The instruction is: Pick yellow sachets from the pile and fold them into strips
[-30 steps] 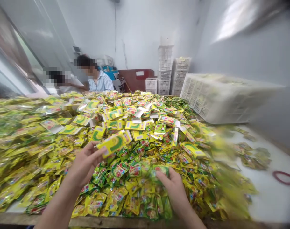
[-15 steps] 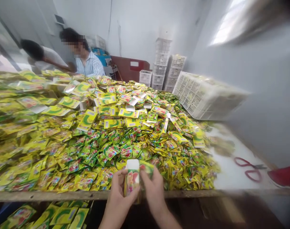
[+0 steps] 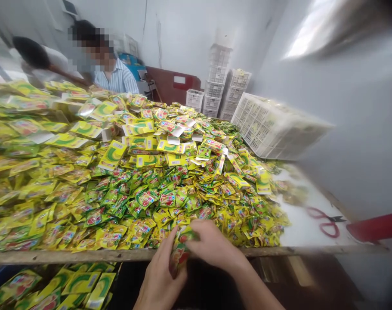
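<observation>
Both hands together on the box point(image 3: 179, 257), at the table's near edge point(image 3: 279, 251).
Right hand point(image 3: 208, 243) had shifted from beside the box to over its top; the white flap, visible half a second earlier, no longer showed. Work appeared centred on the box's upper end. Left hand point(image 3: 165, 269) gripped its sides; right fingers curled inward, tips hidden, pinch uncertain.

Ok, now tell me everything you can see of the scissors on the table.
The scissors have two red, plastic-looking handle loops, spread apart, and short dark blades. They lie flat on the white tabletop, blades pointing right, close to a red object. The tabletop is all they clearly touch; whether the tips meet the red object or stand slightly open is too blurred to tell.
</observation>
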Action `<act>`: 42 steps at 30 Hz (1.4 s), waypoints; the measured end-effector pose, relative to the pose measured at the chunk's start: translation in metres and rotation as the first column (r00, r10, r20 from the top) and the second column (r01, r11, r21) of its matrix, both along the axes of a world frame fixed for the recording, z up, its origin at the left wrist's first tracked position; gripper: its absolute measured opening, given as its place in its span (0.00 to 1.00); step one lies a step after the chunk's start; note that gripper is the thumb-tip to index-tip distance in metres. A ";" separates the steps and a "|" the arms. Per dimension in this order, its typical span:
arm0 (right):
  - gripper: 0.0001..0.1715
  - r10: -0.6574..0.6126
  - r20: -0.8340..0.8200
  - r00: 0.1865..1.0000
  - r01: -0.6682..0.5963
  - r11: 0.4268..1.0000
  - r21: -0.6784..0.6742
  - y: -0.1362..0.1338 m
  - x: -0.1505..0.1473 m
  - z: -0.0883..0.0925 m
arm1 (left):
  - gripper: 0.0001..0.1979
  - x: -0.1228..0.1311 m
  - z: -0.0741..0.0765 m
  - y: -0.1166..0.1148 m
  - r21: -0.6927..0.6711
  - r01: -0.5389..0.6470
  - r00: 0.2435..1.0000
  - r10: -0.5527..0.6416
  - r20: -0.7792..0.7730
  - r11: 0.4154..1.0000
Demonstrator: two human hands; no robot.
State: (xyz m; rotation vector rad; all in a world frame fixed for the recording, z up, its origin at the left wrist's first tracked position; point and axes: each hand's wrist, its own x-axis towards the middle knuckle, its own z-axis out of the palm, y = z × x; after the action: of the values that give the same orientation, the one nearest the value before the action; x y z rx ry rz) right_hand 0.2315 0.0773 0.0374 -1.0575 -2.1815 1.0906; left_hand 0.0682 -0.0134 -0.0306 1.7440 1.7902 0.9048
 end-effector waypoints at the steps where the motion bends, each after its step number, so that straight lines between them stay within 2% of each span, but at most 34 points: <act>1: 0.06 0.084 0.056 0.995 -0.085 0.996 0.014 0.002 0.003 0.003 | 0.37 0.000 0.000 -0.002 -0.032 -0.010 0.998 0.012 0.069 0.999; 3: 0.03 0.230 0.154 0.961 -0.237 0.971 0.029 0.003 0.009 0.007 | 0.32 0.001 0.002 -0.005 -0.144 -0.023 0.964 0.061 0.260 0.989; 5: 0.04 0.282 0.191 0.940 -0.286 0.958 -0.005 0.001 0.012 0.009 | 0.24 0.003 0.010 -0.010 -0.288 0.054 0.864 0.100 0.494 0.956; 7: 0.12 0.211 0.134 0.968 -0.201 0.976 -0.084 -0.004 0.011 0.006 | 0.19 0.005 0.019 -0.017 -0.366 0.167 0.694 0.155 0.703 0.915; 9: 0.15 0.077 0.028 0.997 -0.072 0.986 -0.151 -0.012 0.006 -0.003 | 0.18 0.007 0.026 -0.025 -0.390 0.217 0.520 0.232 0.822 0.895; 10: 0.14 0.014 -0.023 1.000 -0.018 0.986 -0.166 -0.016 0.002 -0.008 | 0.18 0.008 0.027 -0.030 -0.400 0.217 0.460 0.268 0.847 0.891; 12: 0.12 -0.069 -0.110 0.992 0.049 0.983 -0.176 -0.027 -0.006 -0.022 | 0.19 0.009 0.025 -0.038 -0.417 0.226 0.406 0.304 0.862 0.880; 16: 0.14 -0.210 -0.178 0.961 0.157 0.949 -0.274 -0.049 -0.017 -0.042 | 0.21 0.006 0.015 -0.052 -0.452 0.208 0.381 0.353 0.854 0.868; 18: 0.14 -0.253 -0.155 0.955 0.189 0.921 -0.340 -0.057 -0.017 -0.043 | 0.22 0.005 0.013 -0.055 -0.457 0.194 0.382 0.362 0.851 0.868; 20: 0.13 -0.252 -0.131 0.959 0.203 0.931 -0.304 -0.061 -0.014 -0.037 | 0.21 0.003 0.014 -0.057 -0.445 0.216 0.400 0.337 0.852 0.869; 23: 0.11 -0.137 -0.121 0.983 0.121 0.984 -0.127 -0.066 -0.011 -0.022 | 0.20 0.001 0.014 -0.059 -0.411 0.250 0.429 0.280 0.858 0.876; 25: 0.11 -0.046 -0.123 0.991 0.035 0.995 -0.089 -0.070 -0.012 -0.017 | 0.19 0.001 0.012 -0.062 -0.388 0.227 0.459 0.253 0.852 0.893; 29: 0.06 -0.019 -0.176 0.984 0.005 0.997 -0.080 -0.073 -0.016 -0.022 | 0.19 0.002 0.010 -0.066 -0.377 0.157 0.475 0.265 0.839 0.913; 33: 0.05 0.062 -0.149 0.987 -0.057 0.998 0.035 -0.067 -0.013 -0.030 | 0.22 0.001 0.012 -0.065 -0.386 0.212 0.476 0.250 0.843 0.898; 35: 0.04 0.176 -0.127 0.976 -0.175 0.984 0.022 -0.067 -0.010 -0.032 | 0.20 0.000 0.014 -0.064 -0.385 0.221 0.488 0.240 0.839 0.896; 38: 0.04 0.316 -0.169 0.934 -0.332 0.940 -0.075 -0.070 -0.005 -0.034 | 0.20 -0.002 0.016 -0.064 -0.391 0.224 0.489 0.244 0.837 0.893; 39: 0.04 0.291 -0.204 0.935 -0.316 0.944 -0.099 -0.071 -0.004 -0.035 | 0.21 -0.003 0.016 -0.064 -0.401 0.231 0.480 0.255 0.840 0.886; 40: 0.04 0.213 -0.249 0.945 -0.251 0.959 -0.133 -0.072 -0.003 -0.035 | 0.21 -0.004 0.017 -0.064 -0.412 0.240 0.469 0.266 0.842 0.879; 41: 0.04 0.087 -0.300 0.950 -0.150 0.969 -0.195 -0.073 -0.002 -0.037 | 0.23 -0.004 0.017 -0.065 -0.420 0.250 0.460 0.275 0.844 0.873; 42: 0.05 -0.062 -0.348 0.936 -0.048 0.953 -0.300 -0.075 -0.002 -0.039 | 0.24 -0.005 0.017 -0.065 -0.425 0.245 0.457 0.283 0.843 0.871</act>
State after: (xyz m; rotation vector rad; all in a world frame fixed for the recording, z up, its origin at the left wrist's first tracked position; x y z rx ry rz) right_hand 0.2293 0.0028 -0.0018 -0.9036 -1.7595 1.5214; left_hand 0.0635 -0.0783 -0.0131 0.6227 1.1155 0.9791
